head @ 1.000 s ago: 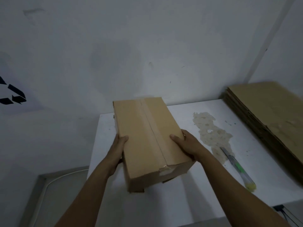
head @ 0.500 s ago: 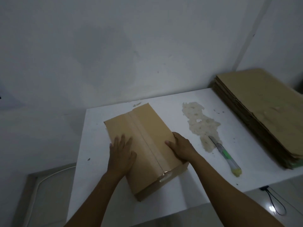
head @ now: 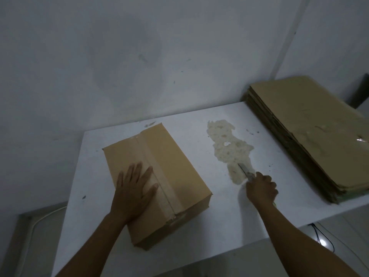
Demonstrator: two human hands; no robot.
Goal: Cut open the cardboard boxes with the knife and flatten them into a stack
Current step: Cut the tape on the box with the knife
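Note:
A closed cardboard box [head: 169, 156] with a taped centre seam lies on the white table [head: 219, 216]. My left hand [head: 133, 188] presses flat on the box's top, fingers spread, left of the seam. To the right of the box, my right hand [head: 261, 188] is curled round the handle of the knife [head: 244, 170] on the table; only its metal blade shows beyond my fingers. A stack of flattened cardboard [head: 307, 132] lies at the table's right end.
A rough, torn patch [head: 227, 146] marks the tabletop between box and stack, under the blade. White walls stand close behind the table. A cable [head: 323, 236] hangs below the table's right front edge. A floor ledge shows at lower left.
The box was set down on the table. My left hand shifted from its side onto its top. My right hand left the box and moved right to grip the knife.

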